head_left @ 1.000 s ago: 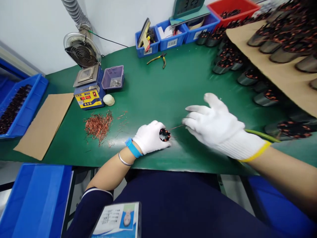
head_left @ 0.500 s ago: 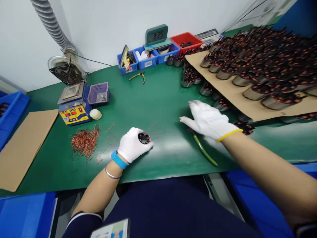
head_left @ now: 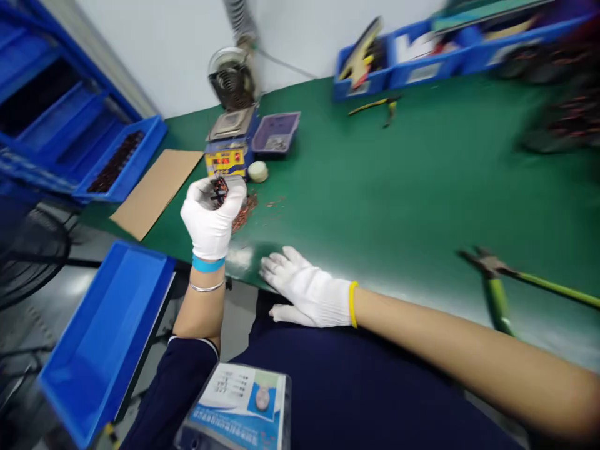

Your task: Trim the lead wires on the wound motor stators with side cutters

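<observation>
Left hand (head_left: 212, 215) raised, grasping small copper-wound black stator (head_left: 218, 189); right hand (head_left: 307, 292) released, flat on green desk (head_left: 398, 181) near edge.

white knit gloves (right cuff yellow) | blue wristband, bangle | navy sleeves

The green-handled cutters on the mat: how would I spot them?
Start at the green mat and go to its near right edge. The green-handled cutters lie there alone, far from both gloved hands. The yellow-handled pliers lie far back, near the blue bins.
</observation>
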`<action>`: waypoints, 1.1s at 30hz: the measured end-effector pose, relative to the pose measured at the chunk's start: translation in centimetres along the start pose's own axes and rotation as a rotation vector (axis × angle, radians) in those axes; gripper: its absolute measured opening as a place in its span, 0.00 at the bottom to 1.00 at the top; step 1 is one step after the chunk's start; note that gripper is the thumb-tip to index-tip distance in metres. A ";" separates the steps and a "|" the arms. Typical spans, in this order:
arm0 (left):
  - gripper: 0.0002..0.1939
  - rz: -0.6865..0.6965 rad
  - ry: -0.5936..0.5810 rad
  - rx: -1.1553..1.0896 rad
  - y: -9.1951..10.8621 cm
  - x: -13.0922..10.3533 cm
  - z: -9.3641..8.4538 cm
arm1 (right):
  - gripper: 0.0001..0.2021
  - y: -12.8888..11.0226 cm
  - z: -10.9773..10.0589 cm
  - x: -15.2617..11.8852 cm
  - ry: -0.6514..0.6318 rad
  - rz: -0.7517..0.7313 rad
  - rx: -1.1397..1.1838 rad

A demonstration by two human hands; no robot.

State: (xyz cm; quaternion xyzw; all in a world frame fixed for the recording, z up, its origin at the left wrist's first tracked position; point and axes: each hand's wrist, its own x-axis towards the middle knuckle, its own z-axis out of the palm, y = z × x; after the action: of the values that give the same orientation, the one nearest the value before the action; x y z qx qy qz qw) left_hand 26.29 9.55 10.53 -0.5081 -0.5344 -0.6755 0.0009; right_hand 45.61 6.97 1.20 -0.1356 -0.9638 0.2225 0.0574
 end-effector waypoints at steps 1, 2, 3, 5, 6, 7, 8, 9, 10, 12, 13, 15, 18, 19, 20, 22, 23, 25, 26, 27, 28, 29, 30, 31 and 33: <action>0.29 0.030 0.032 0.057 0.1 0.2 -2.3 | 0.40 -0.8 0.3 0.7 -0.023 -0.088 0.104; 0.29 0.049 0.061 0.111 0.2 0.2 -4.5 | 0.38 -1.3 0.5 1.4 -0.028 -0.132 0.219; 0.30 0.055 0.084 0.162 0.3 0.1 -6.6 | 0.37 -1.5 0.6 1.9 -0.016 -0.126 0.348; 0.29 0.031 0.117 0.237 0.1 -0.4 -10.1 | 0.37 -1.0 0.4 2.7 0.024 -0.004 0.666; 0.28 0.005 0.130 0.253 -0.1 -0.8 -11.5 | 0.37 -0.5 0.2 3.0 0.035 0.080 0.846; 0.28 -0.030 0.142 0.254 -0.3 -1.3 -12.5 | 0.38 0.1 0.0 3.2 0.039 0.156 1.008; 0.26 -0.071 0.150 0.244 -0.5 -1.8 -13.2 | 0.39 0.7 -0.3 3.3 0.033 0.215 1.144; 0.25 -0.113 0.150 0.226 -0.7 -2.2 -13.5 | 0.40 1.2 -0.7 3.3 0.030 0.259 1.252; 0.25 -0.156 0.143 0.204 -0.9 -2.7 -13.6 | 0.40 1.6 -1.0 3.1 0.030 0.287 1.330; 0.24 -0.229 0.101 0.158 -0.9 -3.4 -12.9 | 0.37 2.1 -1.7 2.6 0.059 0.306 1.419; 0.24 -0.256 0.069 0.145 -0.8 -3.7 -12.3 | 0.35 2.1 -1.9 2.2 0.098 0.317 1.465; 0.23 -0.295 -0.006 0.147 -0.6 -4.0 -10.6 | 0.31 2.1 -2.2 1.4 0.199 0.339 1.525; 0.22 -0.326 -0.126 0.176 -0.3 -4.2 -7.8 | 0.27 2.0 -2.5 -0.2 0.287 0.346 1.558; 0.22 -0.330 -0.166 0.170 -0.3 -4.3 -6.9 | 0.27 2.0 -2.6 -0.7 0.296 0.344 1.558; 0.22 -0.335 -0.202 0.157 -0.4 -4.3 -6.0 | 0.27 2.0 -2.7 -1.3 0.301 0.343 1.558; 0.23 -0.343 -0.258 0.126 -0.6 -4.2 -4.6 | 0.29 2.0 -3.0 -2.3 0.286 0.354 1.556; 0.23 -0.348 -0.271 0.115 -0.7 -4.2 -4.1 | 0.29 1.8 -3.1 -2.6 0.262 0.371 1.535; 0.23 -0.349 -0.265 0.107 -0.9 -3.9 -3.9 | 0.27 1.1 -3.2 -2.4 0.188 0.407 1.399; 0.23 -0.343 -0.249 0.114 -0.9 -3.8 -4.1 | 0.24 0.4 -3.0 -1.8 0.148 0.405 1.277; 0.23 -0.334 -0.232 0.129 -0.8 -3.6 -4.6 | 0.20 -0.5 -2.6 -0.8 0.104 0.377 1.127; 0.23 -0.325 -0.214 0.153 -0.8 -3.5 -5.3 | 0.16 -1.6 -2.1 0.4 0.048 0.327 0.952; 0.23 -0.319 -0.194 0.182 -0.7 -3.5 -6.3 | 0.14 -2.9 -1.3 1.8 -0.029 0.267 0.750; 0.23 -0.318 -0.173 0.211 -0.6 -3.5 -7.4 | 0.14 -4.2 -0.4 3.3 -0.118 0.215 0.540; 0.23 -0.321 -0.154 0.238 -0.6 -3.7 -8.7 | 0.13 -5.5 0.8 4.8 -0.207 0.180 0.342; 0.23 -0.331 -0.120 0.284 -0.6 -4.4 -11.4 | 0.13 -7.7 3.3 7.5 -0.347 0.164 0.050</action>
State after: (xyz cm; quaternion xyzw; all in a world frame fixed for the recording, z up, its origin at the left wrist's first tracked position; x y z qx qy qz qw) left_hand 20.28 -0.77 8.03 -0.4476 -0.6995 -0.5527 -0.0703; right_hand 36.05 1.13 2.00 -0.1716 -0.9391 0.2705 -0.1246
